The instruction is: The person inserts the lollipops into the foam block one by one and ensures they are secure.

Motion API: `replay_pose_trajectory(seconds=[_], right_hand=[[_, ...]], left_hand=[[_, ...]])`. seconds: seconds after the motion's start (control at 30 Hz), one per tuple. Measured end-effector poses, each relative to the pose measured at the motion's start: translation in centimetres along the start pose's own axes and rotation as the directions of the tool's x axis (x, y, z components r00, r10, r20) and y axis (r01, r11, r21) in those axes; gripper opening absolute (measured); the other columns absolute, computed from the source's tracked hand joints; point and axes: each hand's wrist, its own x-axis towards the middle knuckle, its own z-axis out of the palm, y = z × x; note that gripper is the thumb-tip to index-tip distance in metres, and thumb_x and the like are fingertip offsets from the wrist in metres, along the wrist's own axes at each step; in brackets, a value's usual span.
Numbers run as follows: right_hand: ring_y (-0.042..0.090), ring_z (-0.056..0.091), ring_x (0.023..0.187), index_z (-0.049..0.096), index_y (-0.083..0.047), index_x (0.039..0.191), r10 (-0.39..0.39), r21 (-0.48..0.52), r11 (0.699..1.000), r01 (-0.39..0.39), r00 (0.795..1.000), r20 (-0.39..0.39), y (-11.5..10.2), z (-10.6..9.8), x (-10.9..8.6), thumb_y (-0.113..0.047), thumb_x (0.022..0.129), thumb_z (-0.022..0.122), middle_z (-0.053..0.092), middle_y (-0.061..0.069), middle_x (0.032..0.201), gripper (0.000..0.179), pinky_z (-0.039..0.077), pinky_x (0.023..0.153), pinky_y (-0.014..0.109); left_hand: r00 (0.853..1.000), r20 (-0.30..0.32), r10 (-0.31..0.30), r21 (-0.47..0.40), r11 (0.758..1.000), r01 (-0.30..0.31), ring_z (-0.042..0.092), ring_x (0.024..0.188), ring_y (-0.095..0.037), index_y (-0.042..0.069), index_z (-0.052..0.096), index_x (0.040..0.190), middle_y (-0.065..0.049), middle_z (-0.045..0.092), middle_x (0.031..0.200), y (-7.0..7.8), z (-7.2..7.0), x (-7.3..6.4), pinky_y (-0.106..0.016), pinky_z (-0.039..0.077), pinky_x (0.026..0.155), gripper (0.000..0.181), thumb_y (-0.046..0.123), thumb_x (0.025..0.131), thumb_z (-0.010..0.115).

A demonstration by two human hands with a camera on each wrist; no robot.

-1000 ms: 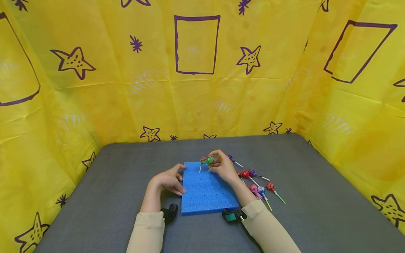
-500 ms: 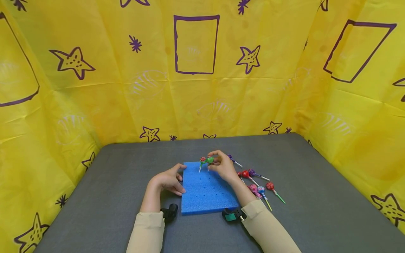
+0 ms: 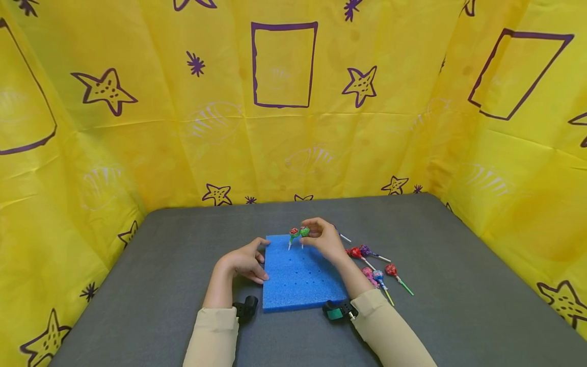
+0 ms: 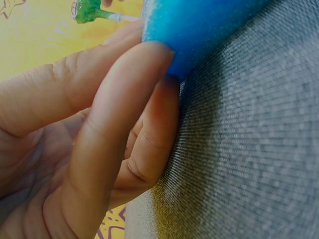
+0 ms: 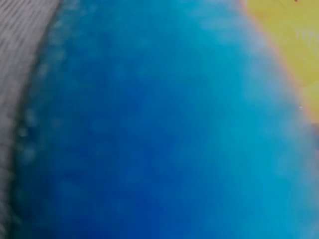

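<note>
Pinching a green lollipop (image 3: 304,232) at the foam's (image 3: 298,290) far part, beside a standing one (image 3: 294,232), the right hand (image 3: 327,242) has brought its thumb across the stick and now covers the purple lollipop's (image 3: 345,238) head. The left hand (image 3: 245,262), unmoved, touches the left edge, thumb and forefinger spread.

The blue rectangular foam board (image 3: 302,293) lay on the grey cloth-covered table (image 3: 137,285), before the yellow printed fabric backdrop (image 3: 270,163), with the left hand (image 3: 245,261) at its left edge. Near its far edge stood the red-and-green wrapped round lollipop (image 3: 294,232), with the green-wrapped round lollipop (image 3: 304,232) just to its right, at the fingers of the right hand (image 3: 324,238). Right of the board, the pink-wrapped round lollipop (image 3: 368,273) and blue-wrapped round lollipop (image 3: 378,276) lay side by side, left of the red-wrapped round lollipop on a green stick (image 3: 391,270) and before the purple-wrapped round lollipop (image 3: 365,250).
</note>
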Motion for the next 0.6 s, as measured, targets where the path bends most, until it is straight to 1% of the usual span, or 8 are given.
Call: replay_pose_trajectory(seconds=[0.13,0.2,0.37,0.47,0.6], right_hand=[[0.032,0.068,0.108,0.064,-0.004,0.124,0.010,0.044,0.999,-0.011,1.000,0.020,-0.3,-0.8,0.2,-0.012,0.084,0.078,0.068,0.018,0.122,0.044,0.061,0.091,0.041],[0.034,0.067,0.111,0.063,-0.004,0.126,0.020,0.063,0.998,-0.021,1.000,0.018,-0.6,-1.6,0.3,-0.015,0.086,0.076,0.068,0.018,0.124,0.044,0.060,0.093,0.042],[0.032,0.065,0.114,0.062,-0.006,0.127,0.049,0.091,0.995,-0.048,0.999,-0.013,-0.9,-3.6,0.4,-0.019,0.090,0.073,0.066,0.018,0.126,0.041,0.057,0.098,0.044],[0.032,0.064,0.114,0.062,-0.004,0.128,0.064,0.111,0.992,-0.060,0.998,-0.029,-0.9,-4.8,0.4,-0.017,0.092,0.070,0.065,0.020,0.127,0.040,0.057,0.100,0.044],[0.029,0.064,0.113,0.062,-0.002,0.128,0.099,0.108,0.990,-0.092,0.993,-0.060,-0.6,-6.1,0.4,-0.014,0.094,0.066,0.064,0.021,0.126,0.037,0.056,0.103,0.043]], left_hand=[[1.000,-0.003,-0.003,0.002,1.000,0.003,0.069,0.072,-0.020,0.016,0.026,0.152,-0.015,0.044,0.109,0.0,0.0,0.0,-0.032,0.064,0.064,0.093,-0.015,0.078,0.072],[1.000,-0.004,-0.001,0.001,1.000,0.001,0.069,0.071,-0.020,0.015,0.026,0.152,-0.015,0.044,0.108,0.1,0.0,0.0,-0.032,0.064,0.064,0.093,-0.015,0.077,0.073],[1.000,-0.004,0.008,-0.003,1.000,-0.008,0.069,0.070,-0.020,0.015,0.026,0.152,-0.014,0.043,0.106,0.1,0.1,0.0,-0.032,0.064,0.064,0.094,-0.016,0.077,0.073],[1.000,-0.003,0.011,-0.005,1.000,-0.011,0.069,0.070,-0.020,0.014,0.026,0.152,-0.014,0.043,0.106,0.0,0.1,0.1,-0.033,0.064,0.064,0.094,-0.016,0.076,0.072],[1.000,-0.003,0.012,-0.005,1.000,-0.012,0.069,0.071,-0.021,0.015,0.026,0.153,-0.015,0.044,0.108,0.0,0.1,0.1,-0.033,0.064,0.064,0.094,-0.017,0.076,0.072]])
